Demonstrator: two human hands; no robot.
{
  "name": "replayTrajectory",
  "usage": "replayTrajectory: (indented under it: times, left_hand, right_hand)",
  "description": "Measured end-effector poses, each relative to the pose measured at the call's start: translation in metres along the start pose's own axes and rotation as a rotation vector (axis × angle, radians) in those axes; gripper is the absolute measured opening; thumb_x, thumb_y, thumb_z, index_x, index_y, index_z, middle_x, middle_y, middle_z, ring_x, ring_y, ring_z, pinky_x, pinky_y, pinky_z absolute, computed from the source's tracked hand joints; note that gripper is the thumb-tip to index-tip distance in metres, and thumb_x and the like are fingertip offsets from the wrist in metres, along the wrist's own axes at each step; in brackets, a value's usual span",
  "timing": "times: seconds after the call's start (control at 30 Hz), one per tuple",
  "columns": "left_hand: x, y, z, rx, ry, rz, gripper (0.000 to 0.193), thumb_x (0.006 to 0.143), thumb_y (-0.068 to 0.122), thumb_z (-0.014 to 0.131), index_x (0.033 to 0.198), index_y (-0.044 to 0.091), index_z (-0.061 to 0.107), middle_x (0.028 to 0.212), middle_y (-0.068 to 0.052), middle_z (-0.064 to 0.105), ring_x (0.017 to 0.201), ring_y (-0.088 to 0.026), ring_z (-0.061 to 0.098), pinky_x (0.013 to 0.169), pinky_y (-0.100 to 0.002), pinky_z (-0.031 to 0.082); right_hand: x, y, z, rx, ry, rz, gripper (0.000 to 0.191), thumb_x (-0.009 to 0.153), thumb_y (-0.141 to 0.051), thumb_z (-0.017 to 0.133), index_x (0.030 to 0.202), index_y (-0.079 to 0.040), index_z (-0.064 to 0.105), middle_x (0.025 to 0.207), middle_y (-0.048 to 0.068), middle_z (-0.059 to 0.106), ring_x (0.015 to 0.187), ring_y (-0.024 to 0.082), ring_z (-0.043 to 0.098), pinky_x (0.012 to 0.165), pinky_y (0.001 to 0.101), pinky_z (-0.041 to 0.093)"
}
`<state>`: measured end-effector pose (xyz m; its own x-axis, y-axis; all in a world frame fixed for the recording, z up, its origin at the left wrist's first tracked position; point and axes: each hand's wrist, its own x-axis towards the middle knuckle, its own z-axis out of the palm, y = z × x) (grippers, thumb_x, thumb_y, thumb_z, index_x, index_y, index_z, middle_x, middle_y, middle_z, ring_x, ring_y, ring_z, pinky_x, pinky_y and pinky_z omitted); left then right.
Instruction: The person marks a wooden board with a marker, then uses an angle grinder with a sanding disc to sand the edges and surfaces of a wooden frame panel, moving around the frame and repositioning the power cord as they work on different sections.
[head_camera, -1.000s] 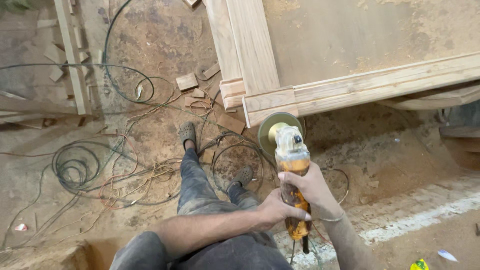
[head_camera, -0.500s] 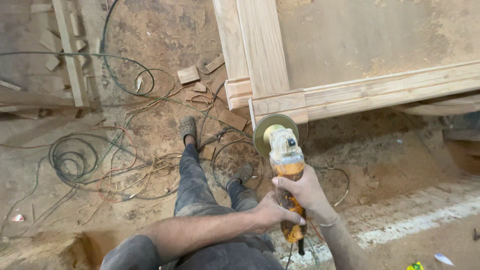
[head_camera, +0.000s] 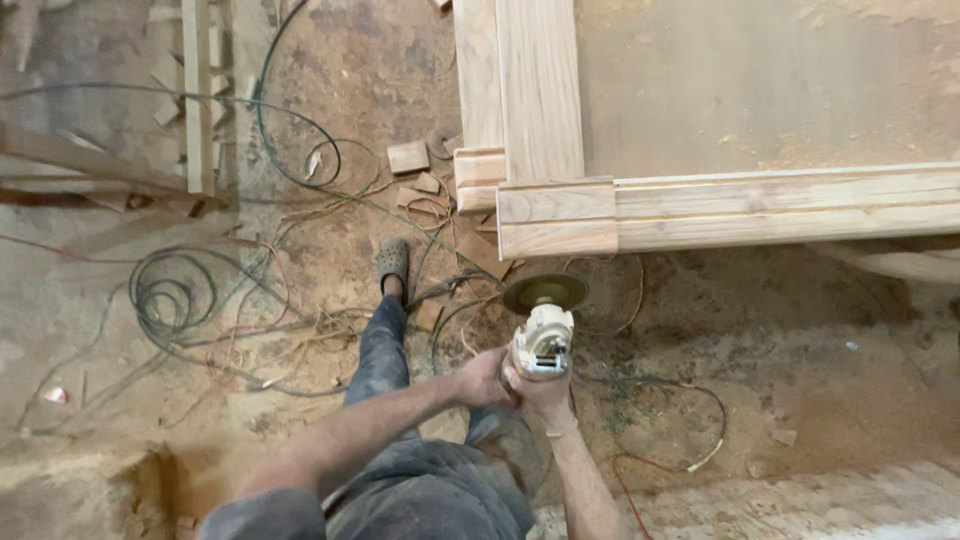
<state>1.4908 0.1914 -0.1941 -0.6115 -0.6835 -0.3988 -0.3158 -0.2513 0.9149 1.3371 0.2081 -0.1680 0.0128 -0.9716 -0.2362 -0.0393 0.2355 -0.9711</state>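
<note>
Together, the left hand (head_camera: 484, 378) and right hand (head_camera: 540, 392) clench around a pale grinder (head_camera: 542, 340), its disc (head_camera: 545, 293) just below the corner of a wooden frame (head_camera: 555, 205), apart from it. Cables (head_camera: 180, 300) and wood scraps (head_camera: 408, 157) litter the dusty floor (head_camera: 800, 350).

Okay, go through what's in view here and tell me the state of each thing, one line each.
Angle grinder: gripped in both hands, disc clear of the wood.
Left hand: closed on the grinder.
Right hand: closed on the grinder.
Wooden frame: lying flat, corner joined.
Cables: loosely coiled on the floor.
Offcuts: scattered.
</note>
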Motion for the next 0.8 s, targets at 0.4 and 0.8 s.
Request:
replayTrajectory:
  times: [0.4,0.8]
  left_hand:
    - [-0.041,0.085,0.021,0.049,-0.466,0.056,0.086,0.068,0.042,0.091,0.134,-0.001,0.056,0.117,-0.017,0.07,0.108,-0.028,0.069,0.098,-0.04,0.054]
    - [0.078,0.18,-0.279,0.86,0.004,0.552,0.065,0.082,0.027,0.08,0.136,0.005,0.051,0.139,-0.017,0.055,0.134,-0.035,0.049,0.111,-0.05,0.04]
  right_hand:
    - [-0.102,-0.046,-0.064,0.386,0.404,0.114,0.05,0.071,-0.009,0.082,0.118,0.004,0.067,0.1,0.012,0.074,0.086,0.025,0.072,0.078,0.0394,0.06]
    - [-0.183,-0.066,0.016,0.83,0.97,-0.164,0.054,0.087,-0.022,0.072,0.135,-0.003,0.057,0.11,0.016,0.068,0.099,0.032,0.069,0.087,0.0471,0.058]
